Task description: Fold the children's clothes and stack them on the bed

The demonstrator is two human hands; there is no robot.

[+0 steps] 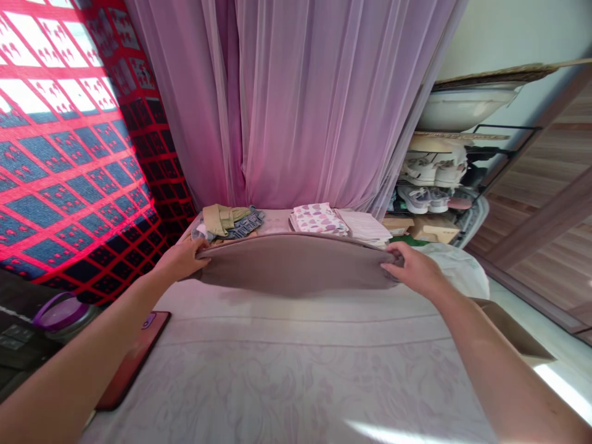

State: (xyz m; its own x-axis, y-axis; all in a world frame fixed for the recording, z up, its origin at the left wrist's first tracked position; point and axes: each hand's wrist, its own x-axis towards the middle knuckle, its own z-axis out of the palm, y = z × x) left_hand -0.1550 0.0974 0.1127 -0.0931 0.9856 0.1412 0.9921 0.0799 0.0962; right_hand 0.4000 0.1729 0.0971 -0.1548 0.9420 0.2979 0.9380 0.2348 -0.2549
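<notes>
A taupe piece of cloth (296, 265) is stretched out above a pale patterned table surface (296, 364), held up at both ends. My left hand (182, 259) grips its left corner, fingers closed on the fabric. At the right corner my right hand (411, 266) is closed on the cloth too. Behind the cloth lie folded clothes: a khaki and grey pile (229, 221) on the left, a heart-print stack (318, 217) and a white folded piece (367, 225) on the right.
A red phone (134, 361) lies at the table's left edge. Pink curtains (314, 98) hang behind. A red-and-blue patterned fabric (69, 148) covers the left. A shoe rack (437, 179) stands at right, a purple-lidded container (62, 311) at lower left.
</notes>
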